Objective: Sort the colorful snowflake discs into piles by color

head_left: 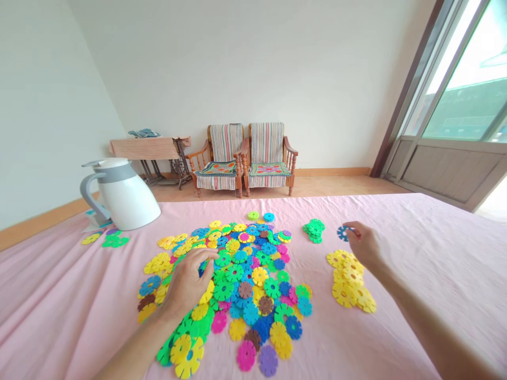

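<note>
Two bare hands show in the head view. Left hand (186,285): fingers apart, resting on the mixed pile of plastic discs (245,279). Right hand (365,245): fingertips clamped on a blue disc (344,233), above the yellow stack (348,279), beside the green stack (314,230), over a pink sheet (79,295).

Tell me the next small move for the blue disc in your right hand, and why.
Probably set the blue plastic snowflake disc from the right hand down on bare pink cloth, apart from the others. The green discs and yellow discs beside it lie in single-colour groups, and no blue group shows there.
</note>
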A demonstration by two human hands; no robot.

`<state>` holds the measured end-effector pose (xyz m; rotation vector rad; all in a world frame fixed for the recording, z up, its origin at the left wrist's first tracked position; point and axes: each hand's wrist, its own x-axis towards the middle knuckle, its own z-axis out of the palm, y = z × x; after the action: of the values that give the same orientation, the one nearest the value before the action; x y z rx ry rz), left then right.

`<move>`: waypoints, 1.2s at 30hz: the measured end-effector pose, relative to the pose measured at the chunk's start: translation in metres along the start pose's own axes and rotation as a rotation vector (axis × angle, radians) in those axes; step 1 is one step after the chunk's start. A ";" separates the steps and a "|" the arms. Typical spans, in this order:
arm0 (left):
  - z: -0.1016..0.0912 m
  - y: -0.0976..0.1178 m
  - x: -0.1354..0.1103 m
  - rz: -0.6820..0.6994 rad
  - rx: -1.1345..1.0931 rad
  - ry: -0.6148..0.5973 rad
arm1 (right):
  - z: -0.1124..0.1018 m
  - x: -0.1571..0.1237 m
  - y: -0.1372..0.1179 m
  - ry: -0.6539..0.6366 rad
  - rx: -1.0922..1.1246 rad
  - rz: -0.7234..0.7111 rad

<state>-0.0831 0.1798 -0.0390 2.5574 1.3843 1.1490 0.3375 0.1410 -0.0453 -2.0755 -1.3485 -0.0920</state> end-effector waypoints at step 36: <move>-0.001 -0.001 -0.001 -0.020 -0.012 -0.012 | 0.017 -0.079 -0.112 -0.372 0.437 -0.562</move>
<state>-0.0848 0.1795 -0.0391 2.5322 1.3925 1.1330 0.2018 0.1166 -0.0357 -1.3502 -1.9463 0.3372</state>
